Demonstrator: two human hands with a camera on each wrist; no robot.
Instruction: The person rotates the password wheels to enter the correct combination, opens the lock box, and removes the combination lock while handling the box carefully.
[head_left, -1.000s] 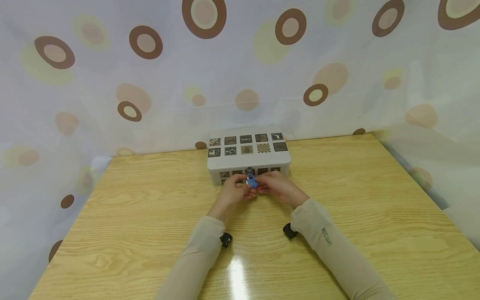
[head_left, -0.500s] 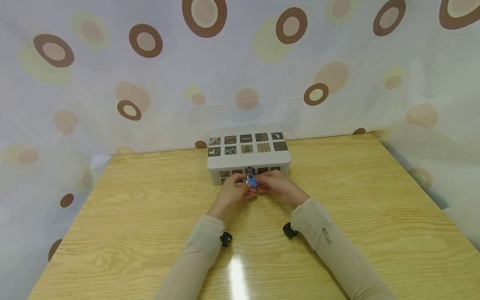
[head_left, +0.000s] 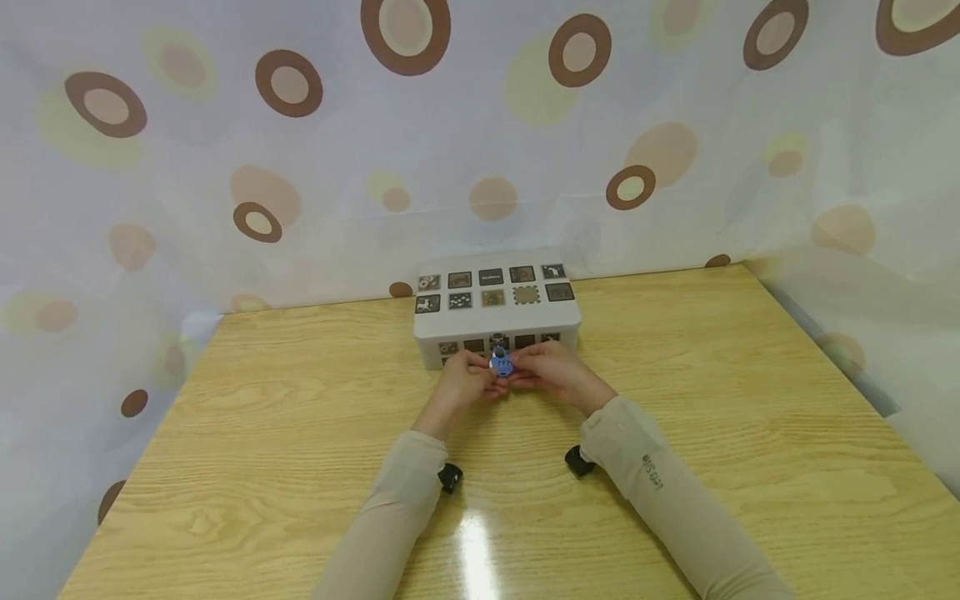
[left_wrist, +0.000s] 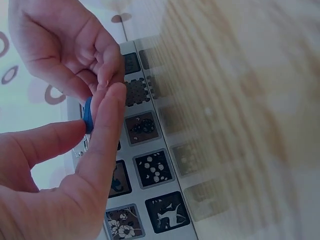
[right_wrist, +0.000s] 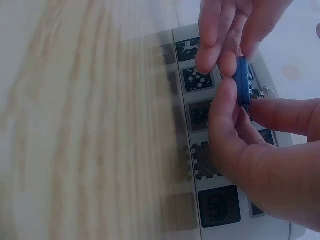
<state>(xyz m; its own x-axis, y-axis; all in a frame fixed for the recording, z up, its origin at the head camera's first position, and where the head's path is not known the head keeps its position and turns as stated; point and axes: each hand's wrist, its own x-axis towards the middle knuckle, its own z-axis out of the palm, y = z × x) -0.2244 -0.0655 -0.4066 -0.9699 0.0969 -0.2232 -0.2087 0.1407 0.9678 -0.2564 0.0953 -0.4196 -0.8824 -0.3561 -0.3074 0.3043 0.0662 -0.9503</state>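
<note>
A small blue combination padlock [head_left: 501,363] hangs at the front of a white box [head_left: 497,318], just below the metal clasp [head_left: 498,340]. From the left, my left hand [head_left: 462,382] pinches the lock between thumb and fingers. My right hand [head_left: 558,372] grips it from the other side; in the right wrist view, thumb and index finger meet across the lock's lower end. That view also shows the padlock [right_wrist: 242,82] edge-on, with its number dials turned toward the clasp side. Fingers hide much of the lock in the left wrist view.
The box stands on a wood-grain table [head_left: 300,433], near a patterned curtain [head_left: 322,167] at the back. Dark picture squares cover its lid and front. Black straps [head_left: 579,461] circle both wrists below the pale sleeves.
Between the fingers, the padlock has tipped slightly and back, and it now sits a touch further left. Both hands keep almost the same place; the box has not moved.
</note>
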